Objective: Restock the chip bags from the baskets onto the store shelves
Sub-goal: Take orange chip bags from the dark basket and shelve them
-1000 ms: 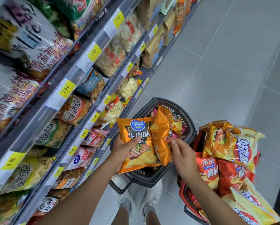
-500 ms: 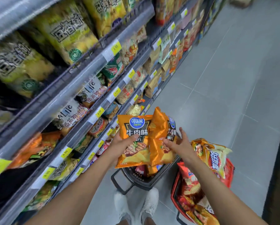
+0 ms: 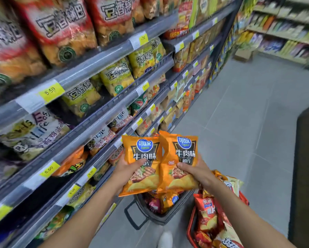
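Left hand (image 3: pixel 127 171) grips orange chip bag (image 3: pixel 141 163); right hand (image 3: pixel 195 171) grips second orange bag (image 3: pixel 181 158) (edges overlapping), above black basket (image 3: pixel 141 214).

Both bare forearms reach forward, side by side. Left hand (image 3: pixel 127 173) grips the left orange bag (image 3: pixel 143 149) — thumb across its front; right hand (image 3: pixel 196 170) grips the right orange bag (image 3: pixel 180 153) likewise.

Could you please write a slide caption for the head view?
Left hand grips the left orange bag, right hand the right orange bag, over the black basket beside stocked shelves.
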`<action>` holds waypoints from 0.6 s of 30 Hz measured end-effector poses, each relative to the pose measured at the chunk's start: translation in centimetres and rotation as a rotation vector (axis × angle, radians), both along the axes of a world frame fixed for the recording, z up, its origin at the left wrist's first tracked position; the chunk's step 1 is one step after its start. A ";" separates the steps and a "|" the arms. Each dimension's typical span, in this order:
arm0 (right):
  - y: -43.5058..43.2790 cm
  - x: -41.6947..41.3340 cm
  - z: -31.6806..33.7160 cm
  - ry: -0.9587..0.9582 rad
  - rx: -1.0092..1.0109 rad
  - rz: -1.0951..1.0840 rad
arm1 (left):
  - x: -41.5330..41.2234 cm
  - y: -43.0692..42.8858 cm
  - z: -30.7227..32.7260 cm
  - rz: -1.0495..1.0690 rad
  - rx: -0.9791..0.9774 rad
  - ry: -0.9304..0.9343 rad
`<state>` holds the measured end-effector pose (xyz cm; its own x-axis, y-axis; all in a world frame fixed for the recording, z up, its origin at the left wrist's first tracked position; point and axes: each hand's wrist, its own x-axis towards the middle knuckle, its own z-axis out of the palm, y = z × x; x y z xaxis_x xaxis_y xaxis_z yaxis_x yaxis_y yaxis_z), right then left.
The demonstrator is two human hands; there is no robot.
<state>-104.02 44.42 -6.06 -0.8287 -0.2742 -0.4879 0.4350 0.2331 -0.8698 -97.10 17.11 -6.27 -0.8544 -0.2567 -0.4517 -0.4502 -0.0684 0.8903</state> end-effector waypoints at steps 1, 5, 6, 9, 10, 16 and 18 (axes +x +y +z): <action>-0.1 0.8 0.7 0.042 0.042 -0.020 | 0.9 -0.4 0.4 0.017 -0.015 0.015; -0.6 4.3 3.1 0.216 0.216 -0.066 | 4.8 -1.4 2.4 0.044 -0.063 0.046; -0.5 5.1 3.4 0.265 0.254 -0.059 | 5.9 -1.4 2.9 0.045 -0.068 0.070; -0.5 7.0 5.0 0.345 0.306 -0.032 | 8.9 -1.5 4.2 0.045 -0.095 0.111; -0.7 7.8 6.0 0.376 0.300 -0.024 | 9.9 -1.4 4.5 0.051 -0.099 0.118; -1.5 10.4 9.4 0.488 0.300 0.025 | 14.9 -1.5 7.0 0.129 -0.105 0.173; -1.5 11.0 10.2 0.513 0.276 0.050 | 16.3 -1.0 8.1 0.166 -0.112 0.207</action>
<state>-93.04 42.95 4.17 -0.9672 -0.2388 -0.0869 -0.0429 0.4905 -0.8704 -80.82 16.08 1.83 -0.8675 -0.4394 -0.2331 -0.2491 -0.0217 0.9682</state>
